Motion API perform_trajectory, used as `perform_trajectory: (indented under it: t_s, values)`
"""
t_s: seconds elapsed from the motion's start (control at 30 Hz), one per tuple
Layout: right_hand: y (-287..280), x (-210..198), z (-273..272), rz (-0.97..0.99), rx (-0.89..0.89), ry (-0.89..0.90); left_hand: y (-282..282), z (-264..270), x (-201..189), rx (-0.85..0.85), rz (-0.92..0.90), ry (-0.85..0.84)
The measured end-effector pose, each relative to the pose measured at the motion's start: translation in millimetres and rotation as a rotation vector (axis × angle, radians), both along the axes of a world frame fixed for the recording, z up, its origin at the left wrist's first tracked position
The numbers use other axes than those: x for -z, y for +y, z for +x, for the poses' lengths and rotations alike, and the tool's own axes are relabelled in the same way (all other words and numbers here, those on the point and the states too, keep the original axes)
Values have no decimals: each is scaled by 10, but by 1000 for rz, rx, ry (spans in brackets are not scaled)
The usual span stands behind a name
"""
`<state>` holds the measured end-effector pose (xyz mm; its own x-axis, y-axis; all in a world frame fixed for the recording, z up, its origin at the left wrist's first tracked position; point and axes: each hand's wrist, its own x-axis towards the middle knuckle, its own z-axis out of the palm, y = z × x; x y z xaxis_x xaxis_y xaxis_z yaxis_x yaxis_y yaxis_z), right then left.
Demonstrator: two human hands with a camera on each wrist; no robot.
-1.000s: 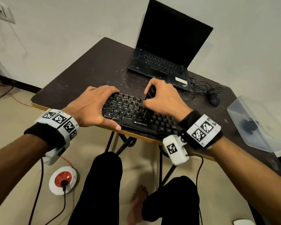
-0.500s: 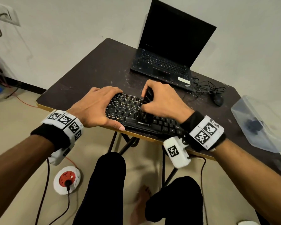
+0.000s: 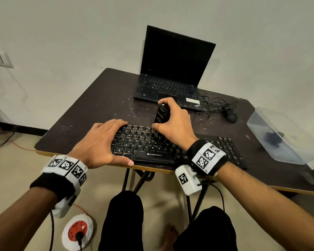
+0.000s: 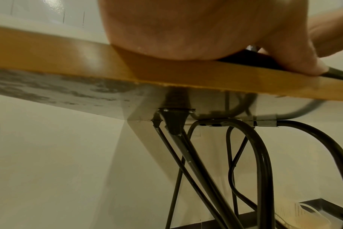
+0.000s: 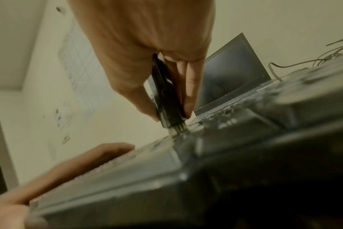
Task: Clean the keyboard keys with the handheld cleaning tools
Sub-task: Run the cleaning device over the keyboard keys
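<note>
A black keyboard [image 3: 152, 149] lies along the front edge of the dark table [image 3: 98, 105]. My left hand [image 3: 109, 142] grips its left end, thumb against the front edge and fingers stretched over the keys to the back row. The left wrist view shows that thumb [image 4: 296, 62] pressing on the keyboard's front edge. My right hand [image 3: 170, 120] pinches a black handheld brush [image 3: 161, 114], held upright over the keyboard's back rows. In the right wrist view the brush [image 5: 166, 96] stands with its short bristles [image 5: 176, 128] down on the keys.
An open laptop [image 3: 170, 84] stands at the back of the table. A mouse [image 3: 231, 115] with a tangled cable lies to its right. At the right edge sits a clear plastic box [image 3: 279, 136]. On the floor lies a round socket reel [image 3: 78, 230].
My right hand has carried the brush from the middle rows away from me to the back rows. The left hand has kept its hold on the keyboard.
</note>
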<state>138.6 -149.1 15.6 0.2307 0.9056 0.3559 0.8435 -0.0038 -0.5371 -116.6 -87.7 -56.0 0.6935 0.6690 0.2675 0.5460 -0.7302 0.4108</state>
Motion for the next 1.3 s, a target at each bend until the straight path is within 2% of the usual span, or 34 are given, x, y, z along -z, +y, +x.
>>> perform_trajectory:
  t_s: [0.1,0.23,0.4,0.57,0.67,0.83,0.97,1.1,1.23,1.3]
  values:
    - [-58,80,-44,46,-20,-74,-13,5,1,-3,3,0]
    - [7,6,-32,-56,-43,-100,-15,-2,9,-5,-1,0]
    - [-73,-67,-49,-144,-226,-145,-14,-10,38,-10,-4,2]
    - [40,-132,106,-115,-137,-38,-11,-19,34,-23,-6,11]
    - [-28,-116,87,-165,-287,-59,-7,-32,57,-23,-9,2]
    - [63,-191,188,-153,-209,-39,-9,-5,37,-22,-6,3]
    - [-58,-174,133,-202,-373,-89,-17,-10,61,-13,-8,-4]
    - [65,-237,231,-159,-176,-62,-6,-6,34,-17,4,10]
    - [-33,-191,185,-216,-313,-93,-14,-17,58,-18,5,8]
    - [14,-201,240,-194,-222,-44,-26,-10,55,-17,6,21]
